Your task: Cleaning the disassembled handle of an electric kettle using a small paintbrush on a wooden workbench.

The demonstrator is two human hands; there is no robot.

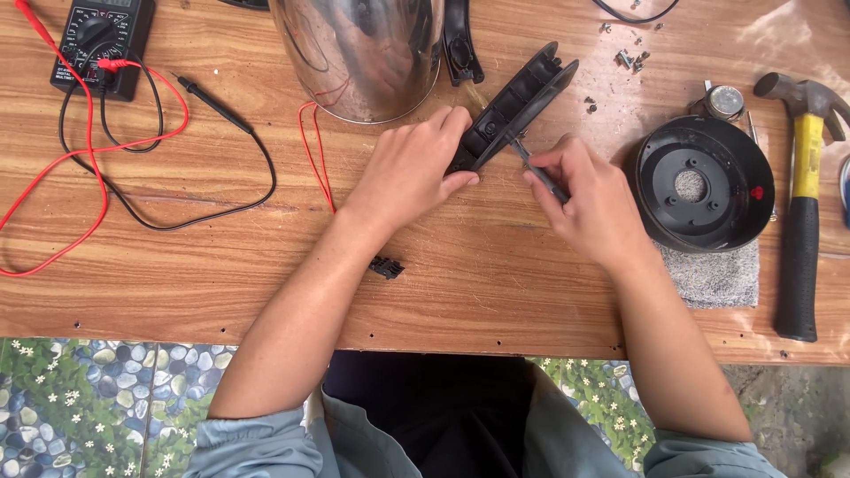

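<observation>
On the brown wooden table (pixel 221 274), the long black plastic handle piece (pixel 518 102) lies slantwise at the middle, just before the shiny steel kettle body (pixel 363 53). The left hand (pixel 412 168) sits on the piece's near end; the right hand (pixel 589 199), just to its right, holds a slim dark-handled screwdriver (pixel 536 168) whose tip meets the piece. Far left lies the black multimeter (pixel 102 40), its red and black leads (pixel 133 177) trailing toward the near edge. Right of the hands rests the round black plastic base (pixel 704 181), partly on a grey square pad (pixel 717 279). Further right lies the yellow-handled hammer (pixel 801 204). Small metal screws (pixel 630 60) lie behind the base. A small black clip (pixel 387 266) lies near the left forearm.
</observation>
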